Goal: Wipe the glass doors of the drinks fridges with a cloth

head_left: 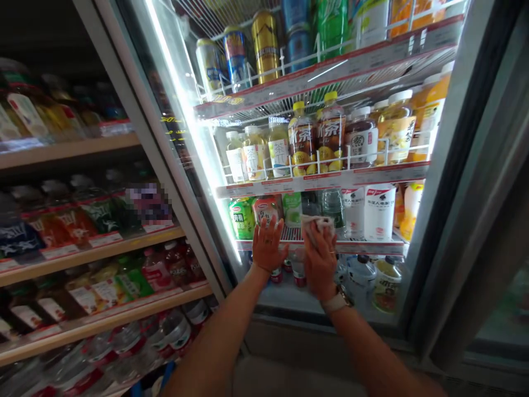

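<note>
My left hand (266,244) is spread flat, palm forward, in front of the lower shelf of a lit drinks cooler. It seems to rest on the cooler's glass door (264,300), near a green carton (242,219) and a red-and-white carton (266,208). In my right hand (321,262) is a crumpled pale cloth (320,225), pressed toward the same glass beside a clear dark-green bottle (333,207). A watch (343,298) circles the right wrist. Part of the cloth is hidden under the fingers.
Cans (265,47) line the cooler's top shelf, with tea bottles (303,138) below them and white cans (379,212) lower right. A metal door frame (442,237) edges the right side. Open wooden shelves (124,250) with bottled drinks stand at left.
</note>
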Demonstrator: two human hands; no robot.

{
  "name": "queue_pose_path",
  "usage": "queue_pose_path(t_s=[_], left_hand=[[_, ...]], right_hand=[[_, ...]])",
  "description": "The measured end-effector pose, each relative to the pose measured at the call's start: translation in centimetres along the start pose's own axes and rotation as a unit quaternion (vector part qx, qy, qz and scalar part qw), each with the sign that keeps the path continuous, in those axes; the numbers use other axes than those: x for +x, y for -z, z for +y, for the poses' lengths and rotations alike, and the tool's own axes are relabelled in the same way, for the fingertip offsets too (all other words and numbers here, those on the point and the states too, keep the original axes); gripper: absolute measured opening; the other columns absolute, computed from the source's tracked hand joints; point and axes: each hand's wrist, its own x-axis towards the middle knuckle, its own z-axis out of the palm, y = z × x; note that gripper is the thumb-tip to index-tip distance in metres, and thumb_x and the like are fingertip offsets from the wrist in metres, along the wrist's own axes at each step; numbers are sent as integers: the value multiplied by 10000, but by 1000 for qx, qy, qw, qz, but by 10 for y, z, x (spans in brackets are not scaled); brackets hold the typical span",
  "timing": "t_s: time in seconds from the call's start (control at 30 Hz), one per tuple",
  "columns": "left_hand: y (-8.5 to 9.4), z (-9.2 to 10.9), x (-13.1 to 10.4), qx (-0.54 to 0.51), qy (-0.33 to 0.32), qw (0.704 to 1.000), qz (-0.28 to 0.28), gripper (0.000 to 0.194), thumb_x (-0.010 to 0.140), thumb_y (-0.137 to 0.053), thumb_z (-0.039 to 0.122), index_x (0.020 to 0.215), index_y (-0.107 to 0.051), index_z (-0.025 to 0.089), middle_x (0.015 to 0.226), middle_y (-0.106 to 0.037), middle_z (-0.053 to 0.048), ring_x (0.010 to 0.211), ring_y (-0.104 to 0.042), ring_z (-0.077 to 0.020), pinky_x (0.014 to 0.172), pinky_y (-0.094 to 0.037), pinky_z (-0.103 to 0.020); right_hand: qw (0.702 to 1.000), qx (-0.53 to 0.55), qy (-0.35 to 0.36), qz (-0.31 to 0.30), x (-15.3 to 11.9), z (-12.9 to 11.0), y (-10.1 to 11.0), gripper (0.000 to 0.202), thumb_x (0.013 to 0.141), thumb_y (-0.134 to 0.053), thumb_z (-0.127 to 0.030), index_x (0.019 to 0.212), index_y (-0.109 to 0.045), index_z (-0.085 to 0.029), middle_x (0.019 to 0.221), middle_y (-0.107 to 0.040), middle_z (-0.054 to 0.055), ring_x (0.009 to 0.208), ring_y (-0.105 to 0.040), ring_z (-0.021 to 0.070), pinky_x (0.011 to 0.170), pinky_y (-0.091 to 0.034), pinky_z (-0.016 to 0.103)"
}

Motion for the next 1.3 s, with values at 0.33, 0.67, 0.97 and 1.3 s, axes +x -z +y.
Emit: queue_pose_path(t_s=[0.33, 0.67, 0.97, 1.3], left_hand=[[1, -1, 5, 16, -16, 1000, 20, 700, 938, -427, 407, 1543, -192, 145, 1555, -340, -133, 1495, -144, -275, 1202, -203, -455], [-2, -1, 4, -1, -7, 1000, 26, 705, 923, -459, 402, 1540, -216, 165, 1553, -347, -118, 1490, -174, -276, 1203, -201, -454], [-3, 1, -1, -5, 2, 1000, 14, 717, 908, -487, 413, 1535, -240, 170, 1540, -377, -122, 1492, -185, -273, 1201, -206, -460], [0, -1, 1, -11, -7, 1000, 20, 682, 933, -423, 389, 1539, -217, 155, 1566, -328, -121, 1500, -144, -271, 1201, -203, -455]], right_hand=[[994, -49, 64, -71, 2, 40, 40, 508, 939, -465, -122, 1442, -451, -197, 1435, -540, 97, 1470, -263, 234, 1221, -208, 480], [977, -124, -82, 153, 22, 119, 92, 673, 826, -404, -16, 1473, -421, -203, 1530, -405, 124, 1418, -359, 353, 1141, -318, 614], [999, -5, -13, 33, 2, 21, 13, 607, 920, -370, -41, 1497, -371, -229, 1473, -492, 92, 1426, -358, 275, 1158, -346, 555], [989, -12, 109, -95, -11, 8, 10, 421, 954, -472, -117, 1355, -557, -213, 1369, -605, 63, 1440, -334, 207, 1219, -259, 417]])
